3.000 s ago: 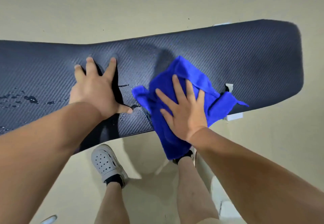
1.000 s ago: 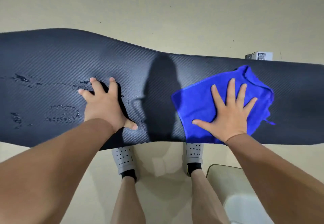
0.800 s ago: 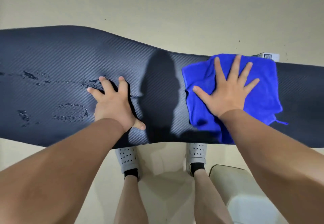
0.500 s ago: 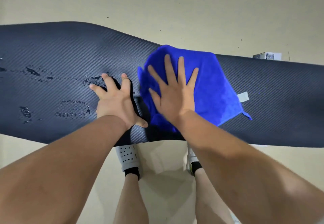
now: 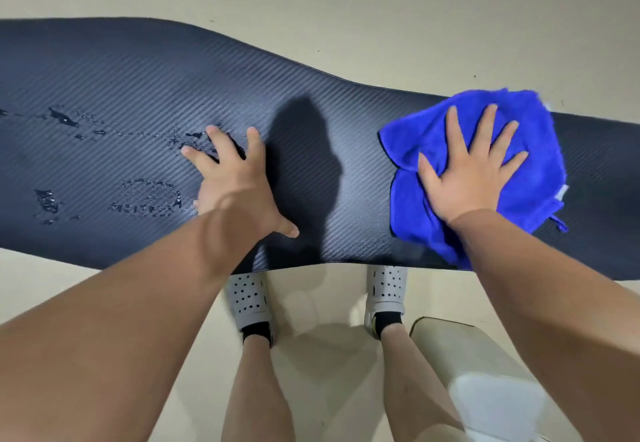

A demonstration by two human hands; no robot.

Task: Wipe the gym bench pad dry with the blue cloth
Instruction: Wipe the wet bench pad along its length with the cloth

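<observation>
The dark carbon-weave gym bench pad (image 5: 311,95) runs across the view from left to right. My right hand (image 5: 467,178) lies flat with fingers spread on the crumpled blue cloth (image 5: 530,178), pressing it onto the pad's right part. My left hand (image 5: 235,182) rests flat on the bare pad near its middle, holding nothing. Water drops and a wet ring (image 5: 145,196) sit on the pad left of my left hand. More drops (image 5: 62,118) lie further left.
My two feet in white perforated clogs (image 5: 249,296) stand on the beige floor under the pad's near edge. A pale plastic container (image 5: 485,382) stands on the floor at the lower right, beside my right leg.
My right hand slid the blue cloth from beside my left hand out to the right part of the pad. The left hand stayed in place.
</observation>
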